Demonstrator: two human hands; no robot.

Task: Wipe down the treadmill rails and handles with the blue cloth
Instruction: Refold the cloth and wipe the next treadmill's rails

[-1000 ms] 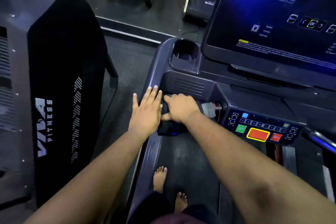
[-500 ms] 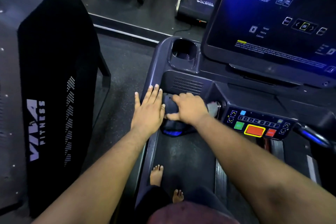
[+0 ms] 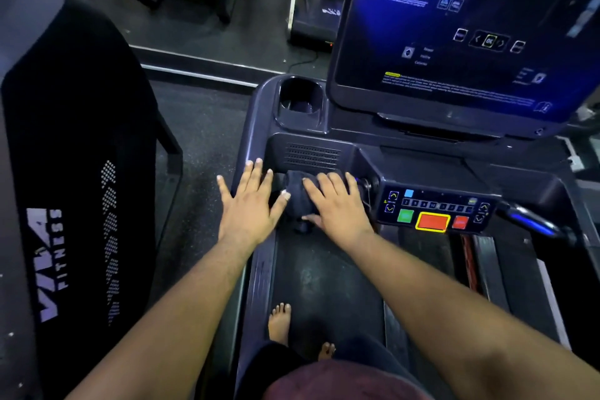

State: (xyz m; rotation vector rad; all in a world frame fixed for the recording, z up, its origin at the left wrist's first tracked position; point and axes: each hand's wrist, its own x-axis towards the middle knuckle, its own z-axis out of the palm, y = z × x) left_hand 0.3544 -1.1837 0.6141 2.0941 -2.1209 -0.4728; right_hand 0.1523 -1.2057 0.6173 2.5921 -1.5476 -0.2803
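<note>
I stand on a dark grey treadmill. My right hand (image 3: 336,204) lies over the dark blue cloth (image 3: 297,195), which is bunched around the left front handle and presses against it; most of the handle is hidden under cloth and hand. My left hand (image 3: 248,204) rests flat with fingers spread on the left side rail (image 3: 251,127), just left of the cloth, its thumb touching the cloth. The right front handle (image 3: 532,221), shiny with a blue glow, sticks out at the right of the button panel.
The button panel (image 3: 435,209) with green, red and orange keys sits right of my right hand. Above it stand a large lit screen (image 3: 454,26) and a cup holder (image 3: 300,97). A black machine housing (image 3: 74,156) stands to the left. My bare feet (image 3: 280,321) are on the belt.
My right hand has shifted a little along the handle with the cloth, its fingers now more spread. My left hand stays flat on the rail. The view has moved slightly.
</note>
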